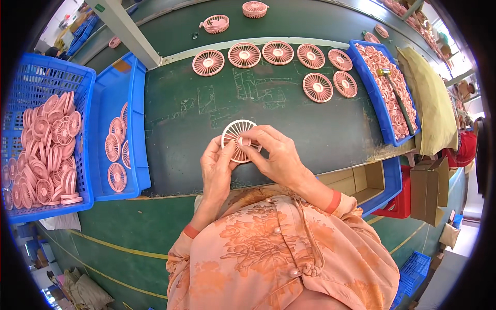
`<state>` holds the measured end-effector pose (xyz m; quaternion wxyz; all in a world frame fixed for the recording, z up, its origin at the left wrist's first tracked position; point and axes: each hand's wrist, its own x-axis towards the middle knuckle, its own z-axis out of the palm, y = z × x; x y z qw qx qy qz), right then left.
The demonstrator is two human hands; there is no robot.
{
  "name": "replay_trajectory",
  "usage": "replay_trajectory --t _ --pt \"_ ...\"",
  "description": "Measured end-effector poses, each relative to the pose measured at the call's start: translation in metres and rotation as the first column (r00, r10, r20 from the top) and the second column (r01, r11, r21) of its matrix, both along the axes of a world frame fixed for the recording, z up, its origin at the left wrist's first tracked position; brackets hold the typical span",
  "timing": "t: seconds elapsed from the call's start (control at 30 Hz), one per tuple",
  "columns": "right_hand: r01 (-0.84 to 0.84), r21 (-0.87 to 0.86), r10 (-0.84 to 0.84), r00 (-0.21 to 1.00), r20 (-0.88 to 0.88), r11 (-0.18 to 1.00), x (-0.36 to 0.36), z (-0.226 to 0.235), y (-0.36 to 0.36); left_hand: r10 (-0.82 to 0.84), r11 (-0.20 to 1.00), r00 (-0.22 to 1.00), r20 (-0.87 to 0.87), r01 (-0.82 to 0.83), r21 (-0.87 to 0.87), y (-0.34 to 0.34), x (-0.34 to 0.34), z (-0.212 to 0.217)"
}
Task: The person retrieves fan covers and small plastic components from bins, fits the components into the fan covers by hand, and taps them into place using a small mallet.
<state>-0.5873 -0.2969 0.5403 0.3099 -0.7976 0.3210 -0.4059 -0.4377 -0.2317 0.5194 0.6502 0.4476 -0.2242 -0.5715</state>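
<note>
A round pink fan grille point(233, 129) with thin spokes is held up in front of me, above the near part of the green work table point(320, 139). My left hand point(215, 168) grips its left and lower rim between thumb and fingers. At the grille's hub, my right hand point(279, 157) pinches a small pale pink piece point(244, 140), which the fingertips partly cover. More fan grilles point(278, 52) lie flat along the table's far edge, several in a row, with two point(318, 87) a little nearer on the right.
At the left stand a blue crate point(82, 129) heaped with pink grilles and a blue tray point(135, 103) holding several. A blue bin point(385, 132) of small pink parts, with a dark-handled tool point(403, 111) across it, sits right. Beyond, a green conveyor point(305, 26) carries pink fan parts.
</note>
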Motion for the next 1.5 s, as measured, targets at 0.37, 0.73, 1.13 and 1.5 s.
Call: replay_trajectory --t 0.37,0.73,1.13,1.5 --pt "0.08 -0.117 -0.083 0.996 -0.02 0.99 -0.005 -0.01 0.0 0.005 0.999 1.0 -0.001 -0.005 -0.038 0.0 -0.008 -0.004" --pt "-0.158 -0.019 0.159 0.987 0.004 0.987 -0.049 -0.001 -0.022 -0.171 0.985 0.968 0.182 0.167 0.038 -0.028 -0.011 0.001" --pt "0.783 -0.309 -0.828 0.429 -0.36 0.54 -0.317 0.005 -0.163 0.133 0.939 0.557 0.82 0.194 -0.285 -0.086 -0.046 0.019" --pt "0.78 -0.211 -0.799 0.523 -0.296 0.589 -0.32 0.004 -0.168 0.243 0.88 -0.026 0.97 0.427 -0.209 -0.158 -0.049 -0.021"
